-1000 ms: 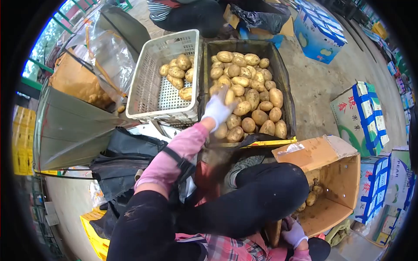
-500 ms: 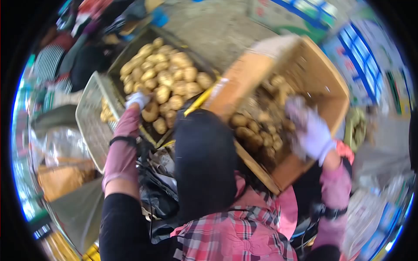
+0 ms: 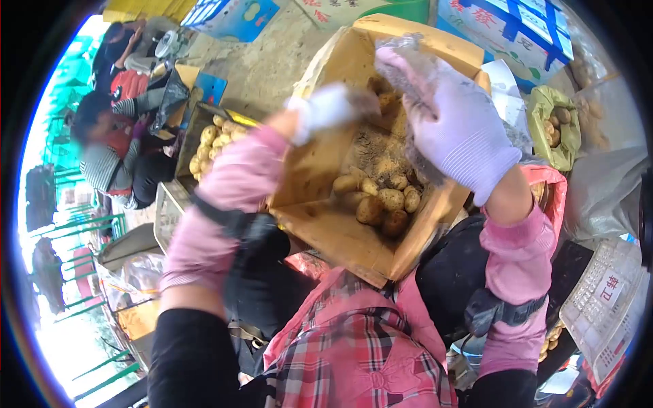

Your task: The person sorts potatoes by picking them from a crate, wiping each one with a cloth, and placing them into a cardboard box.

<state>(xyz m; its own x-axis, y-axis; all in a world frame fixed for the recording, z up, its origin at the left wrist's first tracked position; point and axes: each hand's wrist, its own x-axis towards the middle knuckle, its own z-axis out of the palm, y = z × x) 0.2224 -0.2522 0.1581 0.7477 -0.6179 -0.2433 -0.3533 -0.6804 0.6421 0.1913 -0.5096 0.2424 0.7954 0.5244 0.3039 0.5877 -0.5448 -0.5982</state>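
Observation:
My left hand (image 3: pixel 326 112), in a white glove, is smeared by motion over the left part of a cardboard box (image 3: pixel 326 228). Something brownish shows at its fingertips; whether it is a potato or soiled glove I cannot make out. My right hand (image 3: pixel 459 119), in a pale lavender glove, grips a dirty grey cloth (image 3: pixel 430 168) above the right side of the box. Potatoes (image 3: pixel 391 199) of mixed sizes lie in the box among loose soil (image 3: pixel 374 146).
At the left, a dark crate (image 3: pixel 185 153) holds yellowish potatoes (image 3: pixel 219 139). A green sack (image 3: pixel 571 139) with potatoes stands right of the box. Printed cartons (image 3: pixel 503 37) stand behind. Another person (image 3: pixel 102 149) sits at the far left.
My left hand has moved from the potato crate over to the cardboard box. My right hand has risen with the cloth. The view has turned toward the box, which now sits nearer the middle.

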